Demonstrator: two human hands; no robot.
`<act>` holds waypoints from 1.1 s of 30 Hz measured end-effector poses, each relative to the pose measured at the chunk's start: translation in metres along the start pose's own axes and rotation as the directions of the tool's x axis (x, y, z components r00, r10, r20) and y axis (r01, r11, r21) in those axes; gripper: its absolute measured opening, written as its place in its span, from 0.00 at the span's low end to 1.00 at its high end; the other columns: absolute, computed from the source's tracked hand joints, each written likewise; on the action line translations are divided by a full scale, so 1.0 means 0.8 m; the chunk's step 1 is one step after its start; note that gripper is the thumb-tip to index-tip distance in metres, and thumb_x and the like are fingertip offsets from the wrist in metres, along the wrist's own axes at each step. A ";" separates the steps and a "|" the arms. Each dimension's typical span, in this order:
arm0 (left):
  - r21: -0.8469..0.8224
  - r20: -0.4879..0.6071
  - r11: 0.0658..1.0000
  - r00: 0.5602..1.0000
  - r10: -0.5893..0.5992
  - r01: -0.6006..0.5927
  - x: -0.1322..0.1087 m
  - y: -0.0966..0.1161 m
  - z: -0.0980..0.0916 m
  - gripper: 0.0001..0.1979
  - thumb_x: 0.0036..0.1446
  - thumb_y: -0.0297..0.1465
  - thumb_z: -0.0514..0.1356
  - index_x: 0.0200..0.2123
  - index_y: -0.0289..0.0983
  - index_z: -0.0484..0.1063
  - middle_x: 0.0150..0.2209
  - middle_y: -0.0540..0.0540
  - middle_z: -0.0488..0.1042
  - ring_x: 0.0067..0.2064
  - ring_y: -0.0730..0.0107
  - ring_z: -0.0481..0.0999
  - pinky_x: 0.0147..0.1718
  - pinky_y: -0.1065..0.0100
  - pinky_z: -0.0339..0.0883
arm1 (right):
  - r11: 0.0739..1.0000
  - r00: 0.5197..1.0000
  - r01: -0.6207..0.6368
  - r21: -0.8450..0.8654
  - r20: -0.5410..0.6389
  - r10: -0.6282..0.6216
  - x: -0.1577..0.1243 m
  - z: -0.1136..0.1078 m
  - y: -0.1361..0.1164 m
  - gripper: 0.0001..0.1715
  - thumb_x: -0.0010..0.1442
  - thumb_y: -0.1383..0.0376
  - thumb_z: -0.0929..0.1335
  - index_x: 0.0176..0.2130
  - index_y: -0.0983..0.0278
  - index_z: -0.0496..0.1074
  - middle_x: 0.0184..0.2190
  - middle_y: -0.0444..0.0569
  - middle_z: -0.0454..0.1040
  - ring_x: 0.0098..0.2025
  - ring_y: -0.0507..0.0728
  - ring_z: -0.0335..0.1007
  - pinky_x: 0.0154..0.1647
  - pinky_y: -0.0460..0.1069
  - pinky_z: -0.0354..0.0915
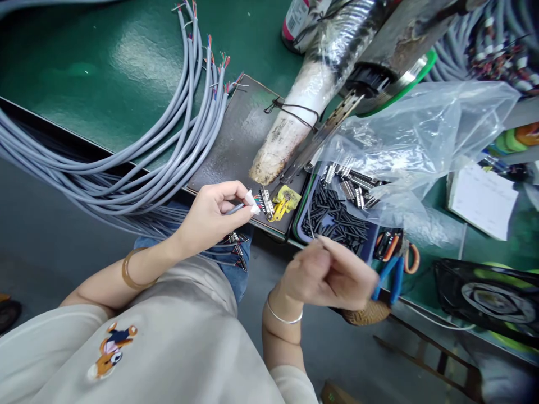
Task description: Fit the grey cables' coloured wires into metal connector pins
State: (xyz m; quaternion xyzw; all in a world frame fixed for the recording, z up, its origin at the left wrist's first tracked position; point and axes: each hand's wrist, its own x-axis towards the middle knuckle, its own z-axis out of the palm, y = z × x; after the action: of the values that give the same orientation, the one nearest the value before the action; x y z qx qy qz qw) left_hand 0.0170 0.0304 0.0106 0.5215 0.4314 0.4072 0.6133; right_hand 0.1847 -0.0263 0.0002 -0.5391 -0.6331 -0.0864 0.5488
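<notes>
The head camera looked down on a green table where the left hand gripped a grey cable close to its end, presumably to steady its coloured wires at the metal connector. That connector sat at the near edge of a dark board, beside a yellow clip that probably braced it. The right hand, blurred, appeared to pinch a thin strand by the near edge of a tray of black sleeves. More cables lay across the table's near edge, perhaps for easy reach.

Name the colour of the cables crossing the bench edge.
Those cables are grey, clearest in the head view.
</notes>
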 end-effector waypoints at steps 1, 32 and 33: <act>-0.014 0.003 1.000 1.000 -0.010 0.010 0.000 0.001 -0.001 0.05 0.54 0.27 0.65 0.28 0.34 0.71 0.24 0.51 0.69 0.20 0.84 0.56 0.17 0.75 0.48 | 0.998 0.994 0.021 0.065 -0.112 -0.014 0.001 -0.001 -0.001 0.16 0.67 0.66 0.67 0.54 0.56 0.72 0.23 0.36 0.71 0.14 0.48 0.64 0.15 0.47 0.63; 0.158 -0.084 0.984 0.992 0.097 -0.083 0.006 0.008 0.005 0.03 0.54 0.25 0.63 0.29 0.35 0.72 0.21 0.54 0.66 0.20 0.82 0.56 0.17 0.74 0.49 | 0.994 0.960 0.085 -0.069 0.272 -0.063 0.010 0.015 -0.008 0.10 0.58 0.73 0.73 0.35 0.61 0.70 0.43 0.49 0.84 0.41 0.53 0.83 0.42 0.46 0.78; 0.162 -0.077 0.984 0.993 0.092 -0.078 0.005 0.008 0.004 0.03 0.54 0.25 0.63 0.29 0.35 0.72 0.21 0.54 0.66 0.20 0.82 0.56 0.17 0.74 0.49 | 0.994 0.957 0.089 -0.068 0.281 -0.066 0.009 0.014 -0.008 0.10 0.59 0.73 0.73 0.35 0.61 0.70 0.43 0.49 0.84 0.41 0.53 0.83 0.42 0.46 0.78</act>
State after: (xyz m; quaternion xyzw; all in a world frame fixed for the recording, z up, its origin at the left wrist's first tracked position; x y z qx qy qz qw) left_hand 0.0212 0.0342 0.0166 0.5689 0.4651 0.4191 0.5332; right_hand 0.1743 -0.0165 0.0045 -0.5422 -0.7206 -0.0564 0.4284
